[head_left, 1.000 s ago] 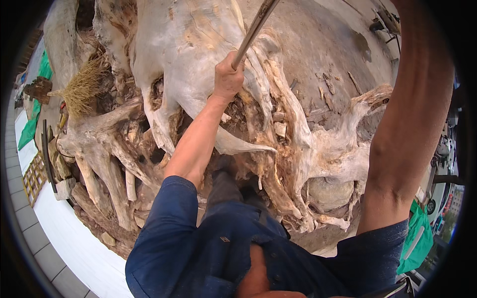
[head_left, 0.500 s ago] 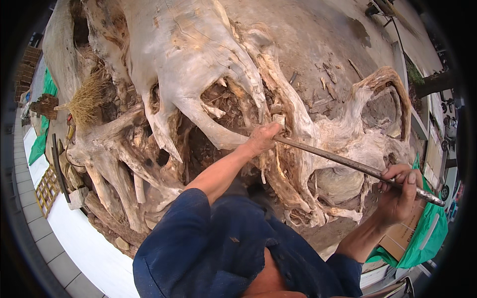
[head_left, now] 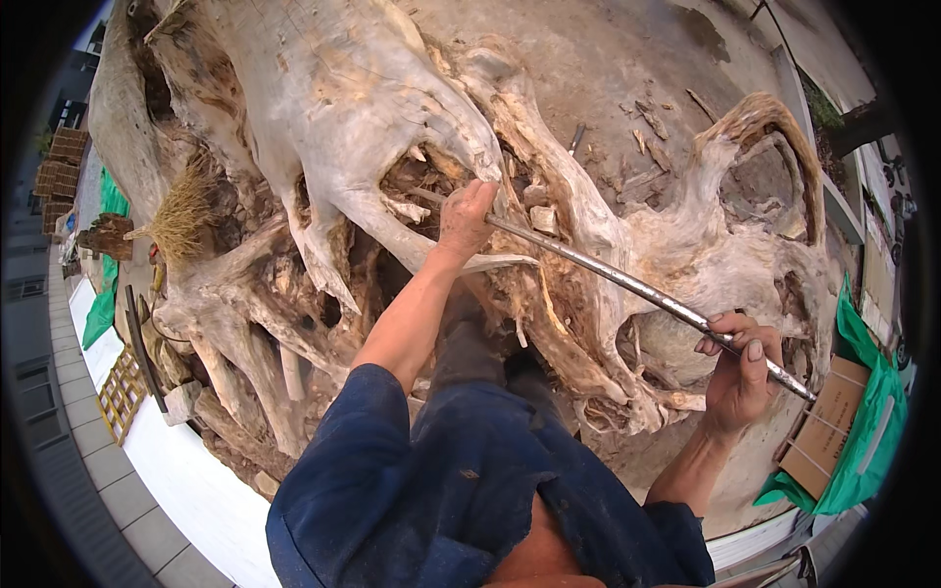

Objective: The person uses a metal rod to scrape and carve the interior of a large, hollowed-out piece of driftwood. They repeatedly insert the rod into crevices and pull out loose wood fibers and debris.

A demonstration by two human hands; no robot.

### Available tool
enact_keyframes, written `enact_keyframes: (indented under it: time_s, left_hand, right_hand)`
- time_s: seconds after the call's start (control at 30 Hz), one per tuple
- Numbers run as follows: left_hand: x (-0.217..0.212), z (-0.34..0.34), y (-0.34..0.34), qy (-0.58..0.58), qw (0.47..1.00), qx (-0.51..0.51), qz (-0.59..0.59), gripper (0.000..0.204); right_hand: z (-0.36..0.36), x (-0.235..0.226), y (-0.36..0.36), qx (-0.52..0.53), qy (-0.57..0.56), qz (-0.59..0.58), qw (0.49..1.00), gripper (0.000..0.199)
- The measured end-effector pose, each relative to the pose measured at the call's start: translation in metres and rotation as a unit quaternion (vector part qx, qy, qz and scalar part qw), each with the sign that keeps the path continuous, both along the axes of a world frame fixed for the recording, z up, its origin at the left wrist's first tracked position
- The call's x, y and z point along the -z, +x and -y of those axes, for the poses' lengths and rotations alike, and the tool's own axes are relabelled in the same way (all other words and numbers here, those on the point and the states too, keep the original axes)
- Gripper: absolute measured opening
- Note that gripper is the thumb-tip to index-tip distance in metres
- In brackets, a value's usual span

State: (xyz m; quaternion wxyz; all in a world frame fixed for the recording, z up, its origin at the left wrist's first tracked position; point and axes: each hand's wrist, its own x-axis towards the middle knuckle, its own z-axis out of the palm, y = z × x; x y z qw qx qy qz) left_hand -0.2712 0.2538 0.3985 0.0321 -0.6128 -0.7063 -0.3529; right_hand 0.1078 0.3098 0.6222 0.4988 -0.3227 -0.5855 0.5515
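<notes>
Daylit outdoor yard, grey paving tiles (head_left: 69, 461), green tarpaulin (head_left: 867, 431)

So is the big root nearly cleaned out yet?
Partly, it seems. The upper root looks pale and smooth, and loose chips lie on top. Right now both hands grip the metal rod: left hand near its tip, right hand at the far end, with the tip poking into a crevice. The dark, crumbly hollows lower down still look untouched.

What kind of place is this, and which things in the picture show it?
Probably an outdoor woodworking yard. A huge pale tree root stump fills the view, standing on bare ground by paved tiles. Both hands hold a long metal rod against the wood.
</notes>
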Motion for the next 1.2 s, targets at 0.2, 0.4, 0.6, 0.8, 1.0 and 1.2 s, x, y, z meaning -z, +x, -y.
enact_keyframes:
  time_s: [0.2, 0.4, 0.6, 0.8, 1.0, 1.2]
  left_hand:
    - [0.011, 0.003, 0.045, 0.007, 0.993, 0.070, 0.096, 0.047]
    - [-0.025, -0.040, 0.008, 0.105, 0.989, 0.026, 0.099, 0.040]
    - [0.018, -0.016, 0.006, 0.079, 0.989, 0.023, 0.126, 0.035]
    - [-0.029, -0.004, 0.043, 0.059, 0.978, 0.143, 0.139, 0.043]
    - [-0.062, -0.016, 0.021, 0.080, 0.980, 0.150, 0.100, 0.043]
    - [-0.028, 0.000, 0.010, 0.009, 0.986, 0.145, 0.075, 0.039]
  right_hand:
    - [-0.013, -0.049, -0.007, 0.009, 0.050, 0.034, 0.998, 0.028]
    - [-0.004, -0.071, -0.023, 0.020, 0.161, 0.053, 0.985, 0.032]
    - [0.015, -0.065, -0.053, -0.032, 0.184, 0.155, 0.970, 0.032]
    - [0.008, -0.093, 0.006, 0.111, 0.104, 0.019, 0.988, 0.027]
    - [0.000, -0.072, 0.047, 0.175, 0.038, 0.001, 0.984, 0.033]
    - [0.000, -0.033, 0.023, 0.197, -0.014, 0.024, 0.980, 0.032]
